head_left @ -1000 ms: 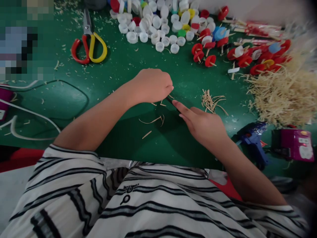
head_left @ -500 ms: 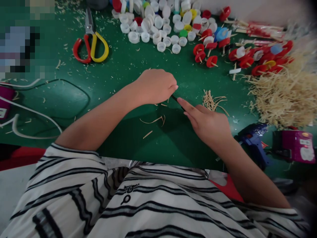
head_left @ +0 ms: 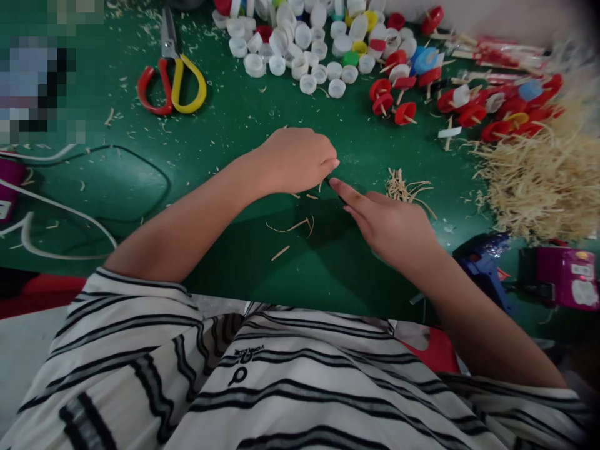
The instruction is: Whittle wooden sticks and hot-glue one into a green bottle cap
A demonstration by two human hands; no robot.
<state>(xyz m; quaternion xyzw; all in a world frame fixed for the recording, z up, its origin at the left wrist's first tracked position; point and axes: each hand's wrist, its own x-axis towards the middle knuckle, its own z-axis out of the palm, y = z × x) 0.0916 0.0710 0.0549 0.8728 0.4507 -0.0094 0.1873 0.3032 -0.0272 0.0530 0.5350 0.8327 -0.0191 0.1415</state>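
Note:
My left hand is closed in a fist just above the table, its knuckles up. What it grips is hidden under the fingers. My right hand is closed around a thin black knife-like tool, the index finger stretched along it. The tool's front end reaches under the left hand's fingertips, where its tip is hidden. Below the hands lie a few thin pale shavings and a short wooden sliver. A small heap of curled shavings sits just beyond the right hand.
Scissors lie at the upper left. White and coloured bottle caps cover the back. Red caps on sticks and a large pile of pale fibres stand right. A blue glue gun is beside my right forearm. Cables lie left.
My right hand has slid slightly toward the left hand, and less of the black tool shows between them. The left hand has hardly moved; the view has shifted a little.

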